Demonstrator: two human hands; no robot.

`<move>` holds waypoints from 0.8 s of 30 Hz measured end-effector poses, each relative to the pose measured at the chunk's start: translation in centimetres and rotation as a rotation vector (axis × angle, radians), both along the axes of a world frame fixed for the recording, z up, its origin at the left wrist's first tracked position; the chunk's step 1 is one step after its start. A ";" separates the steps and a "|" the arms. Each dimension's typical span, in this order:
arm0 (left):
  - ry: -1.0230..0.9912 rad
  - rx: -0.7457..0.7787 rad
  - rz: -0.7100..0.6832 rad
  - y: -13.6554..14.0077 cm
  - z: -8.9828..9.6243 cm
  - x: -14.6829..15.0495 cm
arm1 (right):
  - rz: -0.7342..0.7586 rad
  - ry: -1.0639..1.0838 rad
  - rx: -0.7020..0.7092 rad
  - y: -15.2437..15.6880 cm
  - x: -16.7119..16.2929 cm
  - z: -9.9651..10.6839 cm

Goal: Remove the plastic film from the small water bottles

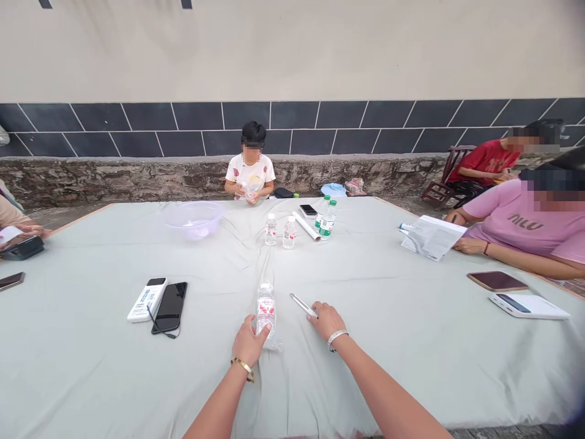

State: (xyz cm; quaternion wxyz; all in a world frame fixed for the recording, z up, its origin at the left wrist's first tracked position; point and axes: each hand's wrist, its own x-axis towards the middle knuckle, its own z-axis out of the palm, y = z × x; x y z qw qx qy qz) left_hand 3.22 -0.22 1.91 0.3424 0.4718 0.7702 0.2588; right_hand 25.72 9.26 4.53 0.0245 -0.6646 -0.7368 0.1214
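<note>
This looks like an outdoor yard or courtyard beside a building, used as a shared sitting and working spot. A tall pale wall [292, 55] runs across the back, with a band of dark tiles [247, 116] above a rough stone footing [183, 174], more like an exterior than a room. Bare grey ground [55, 214] shows beyond a large cloth-covered table [91, 366]. People sit around it, and a wooden chair [445, 171] stands near the wall.
</note>
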 end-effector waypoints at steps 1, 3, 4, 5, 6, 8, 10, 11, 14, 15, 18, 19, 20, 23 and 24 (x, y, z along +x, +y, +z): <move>0.011 -0.005 -0.014 0.0 0.1 0.0 | 0.017 0.025 -0.022 -0.1 0.4 -0.1; 0.031 -0.010 -0.035 0.0 0.2 -0.1 | 0.000 0.170 -0.066 -0.3 0.2 0.1; 0.038 -0.014 -0.041 0.0 0.2 -0.2 | -0.025 0.265 -0.096 -0.3 -0.3 0.4; 0.041 -0.018 -0.045 0.1 0.1 -0.3 | -0.043 0.363 -0.136 -0.3 -1.1 0.8; 0.039 -0.023 -0.046 0.1 -0.1 -0.5 | -0.052 0.455 -0.184 -0.1 -2.0 1.4; 0.013 -0.030 -0.039 0.3 -0.4 -0.7 | -0.048 0.586 -0.271 0.5 -4.1 2.5; -0.048 -0.037 -0.023 0.6 -0.8 -1.0 | -0.055 0.667 -0.322 1.4 -6.0 3.4; -0.079 -0.041 -0.015 0.7 -0.9 -1.1 | -0.066 0.697 -0.336 1.8 -6.8 3.7; -0.135 -0.051 -0.005 0.9 -1.1 -1.3 | -0.078 0.736 -0.354 1.7 -7.8 4.0; -0.145 -0.055 -0.003 0.9 -1.0 -1.4 | -0.073 0.741 -0.362 1.2 -7.6 3.9; -0.204 -0.073 0.016 0.8 -0.9 -1.4 | -0.008 0.754 -0.389 -1.9 -5.7 3.5; -0.228 -0.079 0.022 0.7 -0.8 -1.4 | 0.029 0.753 -0.404 -3.2 -4.7 3.5; -0.251 -0.084 0.029 0.7 -0.7 -1.4 | 0.075 0.748 -0.432 -4.5 -3.6 3.5; -0.308 -0.094 0.046 0.6 -0.5 -1.6 | 0.240 0.718 -0.625 -7.2 -0.7 4.2; -0.323 -0.096 0.049 0.6 -0.5 -1.7 | 0.279 0.716 -0.694 -7.5 -0.1 4.4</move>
